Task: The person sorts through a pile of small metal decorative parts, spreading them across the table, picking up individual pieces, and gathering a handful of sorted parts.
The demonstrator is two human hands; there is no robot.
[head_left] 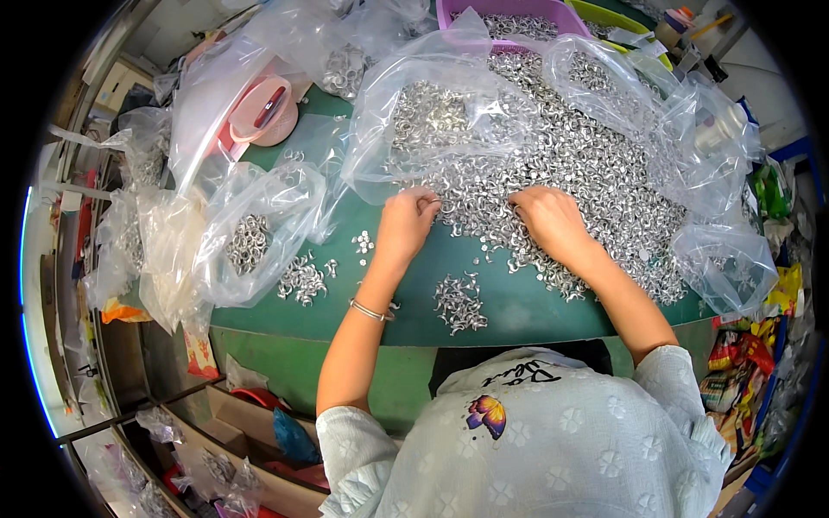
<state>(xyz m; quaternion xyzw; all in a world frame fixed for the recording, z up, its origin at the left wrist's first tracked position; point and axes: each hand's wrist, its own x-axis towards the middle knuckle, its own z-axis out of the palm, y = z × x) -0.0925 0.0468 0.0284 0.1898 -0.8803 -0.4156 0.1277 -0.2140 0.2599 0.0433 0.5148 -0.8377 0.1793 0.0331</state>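
Head view: both hands at the front edge of the big pile of small silver metal parts (587, 164), which covers the middle and right of the green worktop (544, 315). Left hand (408, 220): fingers curled in, tips at the pile's left front edge; can't tell if a part is pinched. Right hand (548, 217): palm down, fingers bent, tips among the parts; grip hidden, can't tell either. Gap between hands has loose parts in it. Small heap (459, 304) sits apart, near the worktop's front edge, between the forearms. Second heap (302, 281) left of the left forearm, a few loose bits (363, 243) between it and that forearm. Clear plastic bag (367, 129) lies over the pile's upper left. Another open clear bag (294, 190), at left, has curved metal pieces in it. Pink container (283, 128) beyond that. Purple basket (444, 14) at the far edge, holds more parts; green tray (596, 12) just right of it.
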